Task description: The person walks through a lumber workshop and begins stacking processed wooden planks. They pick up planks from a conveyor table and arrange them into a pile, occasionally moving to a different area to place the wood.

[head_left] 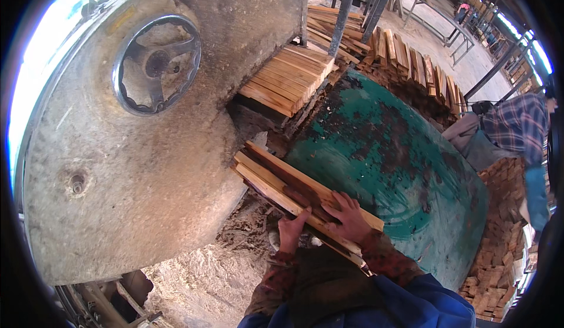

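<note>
A bundle of long, narrow wooden boards (271,179) lies slanted in front of me, along the near edge of a green metal surface (346,128). Pale yellow edges show on the boards, with a dark reddish-brown strip between them. My left hand (291,232) grips the nearest board, its thumb on top and its other fingers mostly hidden below. Over the boards' right part lies my right hand (348,217), fingers spread flat across the wood.
At left stands a large worn metal housing (176,169) with a handwheel (157,64). A row of slats (288,78) sits beyond the boards. Stacked wood (420,66) lines the far side; more blocks (496,240) are piled at right. A person in plaid (514,122) is at right. Sawdust (200,284) covers the ground.
</note>
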`<state>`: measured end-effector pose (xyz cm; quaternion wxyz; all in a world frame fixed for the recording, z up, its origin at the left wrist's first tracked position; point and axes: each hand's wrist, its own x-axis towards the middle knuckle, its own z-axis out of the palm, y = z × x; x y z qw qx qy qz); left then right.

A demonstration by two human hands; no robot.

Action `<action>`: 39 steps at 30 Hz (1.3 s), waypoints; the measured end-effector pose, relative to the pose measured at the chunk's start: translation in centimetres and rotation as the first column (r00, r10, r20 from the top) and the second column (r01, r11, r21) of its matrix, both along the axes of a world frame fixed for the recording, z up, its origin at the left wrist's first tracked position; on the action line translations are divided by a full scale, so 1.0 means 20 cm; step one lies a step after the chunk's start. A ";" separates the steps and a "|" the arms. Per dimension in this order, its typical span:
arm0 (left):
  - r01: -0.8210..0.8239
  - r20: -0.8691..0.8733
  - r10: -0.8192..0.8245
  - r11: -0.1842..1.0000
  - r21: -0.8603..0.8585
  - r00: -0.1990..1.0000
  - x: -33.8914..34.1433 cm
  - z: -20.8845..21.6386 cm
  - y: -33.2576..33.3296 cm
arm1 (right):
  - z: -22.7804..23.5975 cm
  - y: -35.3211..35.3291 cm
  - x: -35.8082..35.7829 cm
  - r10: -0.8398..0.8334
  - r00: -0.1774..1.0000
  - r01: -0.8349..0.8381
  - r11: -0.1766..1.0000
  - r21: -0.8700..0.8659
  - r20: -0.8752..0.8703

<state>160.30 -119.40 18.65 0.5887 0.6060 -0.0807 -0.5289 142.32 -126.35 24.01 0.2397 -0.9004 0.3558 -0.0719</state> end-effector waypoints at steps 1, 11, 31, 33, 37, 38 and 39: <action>0.003 0.000 -0.003 1.000 0.021 1.000 0.00 0.00 0.01 | 0.04 -0.01 0.00 0.011 1.000 -0.010 1.000 0.024 -0.026; 0.032 -0.039 -0.035 0.997 -0.071 0.999 0.01 -0.01 0.02 | 0.05 -0.41 0.40 -0.157 0.922 0.038 0.947 0.320 0.353; 0.045 -0.011 -0.048 0.989 -0.142 0.999 0.03 -0.03 0.04 | -0.18 -1.02 1.27 -0.322 0.836 0.318 0.944 0.085 0.444; 0.090 -0.008 -0.091 0.990 -0.109 0.996 0.04 0.00 0.03 | -0.18 -1.08 1.29 -0.166 0.909 0.237 0.961 -0.145 0.383; 0.061 -0.067 -0.070 0.990 -0.129 0.995 0.03 -0.05 0.05 | -0.16 -1.09 1.48 -0.040 0.970 0.080 0.984 -0.158 0.238; 0.059 -0.069 -0.068 0.990 -0.127 0.995 0.03 -0.04 0.05 | -0.16 -1.11 1.51 -0.029 0.984 0.064 0.977 -0.201 0.177; 0.057 -0.070 -0.066 0.991 -0.125 0.995 0.03 -0.04 0.04 | -0.16 -1.13 1.54 -0.020 0.993 0.047 0.969 -0.243 0.114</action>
